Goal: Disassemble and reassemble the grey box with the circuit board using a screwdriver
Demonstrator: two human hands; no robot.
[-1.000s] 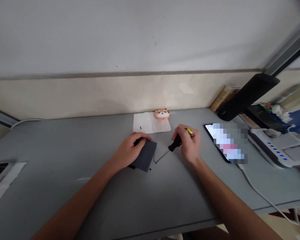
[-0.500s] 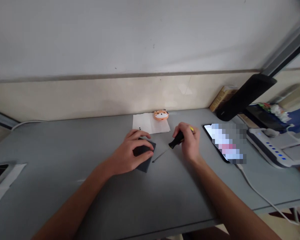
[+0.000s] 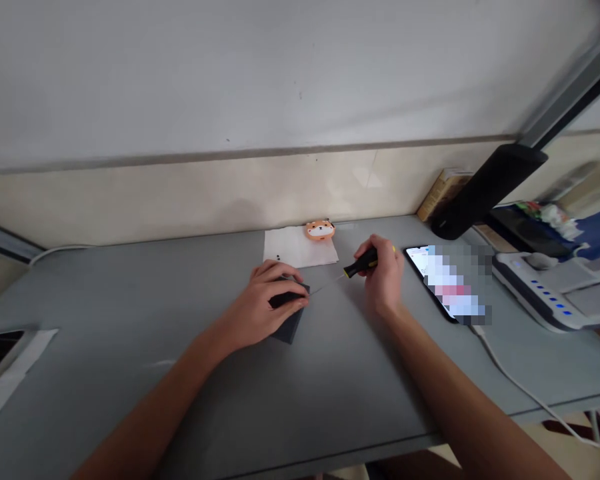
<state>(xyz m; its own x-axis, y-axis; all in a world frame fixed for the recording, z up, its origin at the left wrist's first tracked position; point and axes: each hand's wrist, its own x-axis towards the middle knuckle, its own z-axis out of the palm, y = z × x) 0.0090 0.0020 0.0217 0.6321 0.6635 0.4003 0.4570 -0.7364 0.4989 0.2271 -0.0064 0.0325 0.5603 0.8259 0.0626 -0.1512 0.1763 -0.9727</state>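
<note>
My left hand curls over a dark, flat rectangular object on the desk, with fingertips at its right edge. Its kind I cannot make out, since the hand covers much of it. My right hand is closed round the black and yellow handle of a screwdriver. The thin shaft points left, and its tip is by the left fingertips at the dark object's right edge. Whether the tip touches the object I cannot tell.
Behind the hands lies white paper with small dark bits and an orange animal-face case. To the right are a lit phone on a cable, a power strip, a black cylinder and a book. A wall closes off the back.
The screwdriver has been raised and levelled, its tip moving up to the left fingertips. My right hand has shifted slightly right; the left fingers have drawn closer together.
</note>
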